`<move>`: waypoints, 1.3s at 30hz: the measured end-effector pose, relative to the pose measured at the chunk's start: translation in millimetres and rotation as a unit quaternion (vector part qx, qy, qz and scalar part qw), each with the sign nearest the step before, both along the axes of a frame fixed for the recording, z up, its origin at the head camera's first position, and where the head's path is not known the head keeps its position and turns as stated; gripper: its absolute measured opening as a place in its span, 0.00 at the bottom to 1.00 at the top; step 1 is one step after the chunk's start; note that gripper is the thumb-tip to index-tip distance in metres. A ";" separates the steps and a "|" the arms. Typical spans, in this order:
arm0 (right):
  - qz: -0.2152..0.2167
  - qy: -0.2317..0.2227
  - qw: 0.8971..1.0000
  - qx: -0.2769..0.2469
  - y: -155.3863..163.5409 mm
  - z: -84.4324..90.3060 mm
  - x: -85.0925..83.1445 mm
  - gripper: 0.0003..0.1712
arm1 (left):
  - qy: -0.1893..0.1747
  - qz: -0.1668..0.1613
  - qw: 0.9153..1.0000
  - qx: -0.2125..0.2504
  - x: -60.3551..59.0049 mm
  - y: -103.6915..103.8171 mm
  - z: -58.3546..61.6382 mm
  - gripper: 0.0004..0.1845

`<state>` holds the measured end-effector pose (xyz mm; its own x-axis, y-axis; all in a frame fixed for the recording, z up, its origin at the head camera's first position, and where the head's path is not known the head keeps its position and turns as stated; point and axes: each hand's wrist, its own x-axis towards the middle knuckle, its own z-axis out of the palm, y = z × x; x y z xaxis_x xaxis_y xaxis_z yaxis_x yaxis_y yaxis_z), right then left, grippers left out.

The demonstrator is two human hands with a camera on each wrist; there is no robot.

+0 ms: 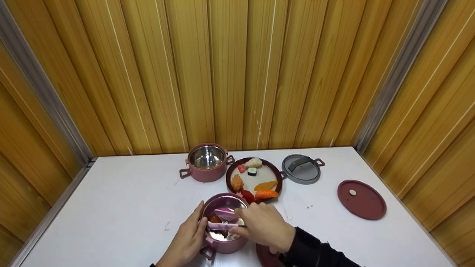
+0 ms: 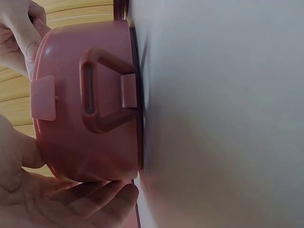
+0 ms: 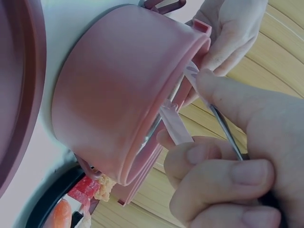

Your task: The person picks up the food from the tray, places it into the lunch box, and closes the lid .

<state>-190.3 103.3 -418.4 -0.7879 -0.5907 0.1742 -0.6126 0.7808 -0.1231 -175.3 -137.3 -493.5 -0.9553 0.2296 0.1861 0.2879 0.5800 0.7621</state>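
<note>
A dusty-pink pot [image 1: 227,247] with a shiny metal inside stands at the table's near middle. My left hand [image 1: 190,230] holds its left side, thumb at the rim and fingers along the outer wall, as the left wrist view shows. With my right hand [image 1: 261,221] I grip tongs with pale pink tips [image 1: 222,226], reaching down inside the pot. A brown food piece [image 1: 214,218] lies in there by the tips, along with something bright pink. In the right wrist view, the tongs' thin metal arm [image 3: 225,128] runs from my thumb back into my palm.
Behind the pot is a dark-rimmed round pan [image 1: 259,174] holding several food pieces, including an orange-topped sushi [image 1: 266,194]. A second pink pot [image 1: 206,174] stands back left. A grey lid [image 1: 307,173] and a maroon lid [image 1: 365,202] lie right; another maroon disc [image 1: 264,256] is partly under my right forearm.
</note>
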 end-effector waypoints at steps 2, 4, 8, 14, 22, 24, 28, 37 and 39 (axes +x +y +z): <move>0.003 -0.001 1.000 -0.005 1.4 1.9 -0.3 0.21 | 0.000 0.000 1.000 -0.001 -0.3 0.2 0.1 0.33; 0.005 0.002 1.000 -0.007 3.4 3.4 -1.2 0.22 | 0.001 0.000 1.000 -0.002 -0.7 0.5 0.1 0.33; 0.004 0.018 1.000 -0.007 7.6 5.5 -3.2 0.21 | 0.004 0.001 1.000 -0.004 -1.0 0.9 -0.2 0.32; 0.002 0.017 1.000 -0.023 14.1 10.2 -6.0 0.19 | 0.014 0.006 1.000 -0.006 -0.9 0.8 -1.4 0.31; -0.002 0.020 0.999 -0.030 23.2 15.6 -10.2 0.17 | 0.012 0.000 1.000 -0.001 -0.9 -0.4 -1.9 0.31; -0.006 0.018 0.999 -0.037 26.2 17.0 -11.3 0.17 | 0.006 -0.002 1.000 0.003 -1.1 -0.5 -2.0 0.31; -0.021 0.024 0.998 -0.049 32.4 20.2 -14.3 0.19 | 0.001 -0.004 1.000 0.009 -1.4 -0.3 -2.2 0.31; -0.059 0.011 0.995 -0.077 49.4 25.5 -26.6 0.24 | 0.006 -0.001 1.000 0.008 -0.6 -0.5 -2.1 0.31; -0.069 0.007 0.995 -0.078 53.1 26.2 -29.7 0.21 | 0.007 0.000 1.000 0.007 -0.8 -0.6 -1.9 0.31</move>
